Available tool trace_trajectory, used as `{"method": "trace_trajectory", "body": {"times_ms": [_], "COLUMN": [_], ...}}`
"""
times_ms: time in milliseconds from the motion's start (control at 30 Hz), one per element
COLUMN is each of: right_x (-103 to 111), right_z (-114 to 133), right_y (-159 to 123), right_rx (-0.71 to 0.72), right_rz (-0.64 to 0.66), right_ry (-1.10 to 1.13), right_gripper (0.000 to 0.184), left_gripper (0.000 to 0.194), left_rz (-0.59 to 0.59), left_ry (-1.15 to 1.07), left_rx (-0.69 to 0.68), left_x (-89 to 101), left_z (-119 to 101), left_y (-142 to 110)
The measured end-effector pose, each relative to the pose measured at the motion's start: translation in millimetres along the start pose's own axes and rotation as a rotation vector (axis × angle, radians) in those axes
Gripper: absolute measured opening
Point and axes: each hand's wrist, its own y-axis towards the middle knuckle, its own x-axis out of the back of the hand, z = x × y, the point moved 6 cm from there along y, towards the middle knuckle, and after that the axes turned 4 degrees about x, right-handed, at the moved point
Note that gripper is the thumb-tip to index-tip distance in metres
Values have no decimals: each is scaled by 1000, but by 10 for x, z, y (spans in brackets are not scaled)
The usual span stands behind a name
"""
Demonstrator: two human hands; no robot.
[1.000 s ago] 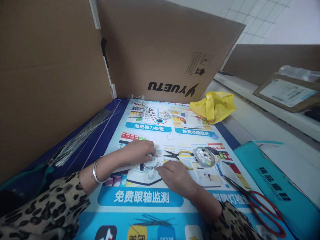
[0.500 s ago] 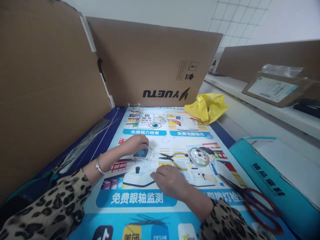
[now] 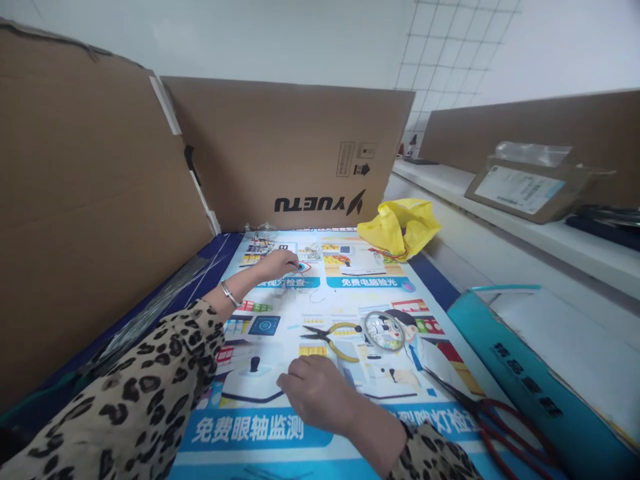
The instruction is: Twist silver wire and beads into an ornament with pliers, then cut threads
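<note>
My left hand (image 3: 280, 263) reaches to the far part of the printed sheet, fingers pinched. Below its fingertips hangs a thin, blurred, wire-like piece (image 3: 290, 291), hard to make out against the print. Closer to me, my right hand (image 3: 317, 390) is closed over the sheet, its fingertips curled under; whatever they may hold is hidden. Yellow-handled pliers (image 3: 345, 331) lie just beyond the right hand, jaws pointing left. A round clear dish (image 3: 384, 331) with small shiny bits sits beside their handles. Clear wiry pieces (image 3: 310, 251) rest near the left hand.
Red-handled scissors (image 3: 500, 417) lie at right beside a teal box (image 3: 530, 373). At the back are a yellow bag (image 3: 400, 227) and a cardboard panel (image 3: 280, 147). Another cardboard wall (image 3: 90, 220) rises at left, with a bundle of thin strands (image 3: 155, 313) along its foot.
My left hand has moved away from me, from the middle of the sheet to its far part, carrying the wire-like piece. The right hand stays closed near the pliers. The camera view has shifted.
</note>
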Motion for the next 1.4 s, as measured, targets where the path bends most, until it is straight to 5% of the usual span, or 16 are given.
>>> {"method": "trace_trajectory", "body": {"times_ms": [367, 800, 1067, 1400], "right_x": [-25, -173, -60, -58], "right_z": [-35, -78, -47, -59], "right_y": [0, -25, 19, -5], "right_rx": [-40, -67, -52, -66], "right_rz": [37, 21, 56, -14], "right_ry": [22, 66, 66, 52], "right_gripper": [6, 10, 9, 9], "left_gripper": [24, 29, 28, 25], "left_rz": [29, 52, 59, 31], "left_ry": [68, 54, 24, -57], "left_rx": [-36, 15, 16, 25], "left_x": [-273, -419, -452, -406], "left_z": [197, 389, 438, 332], "left_y": [426, 466, 480, 422]}}
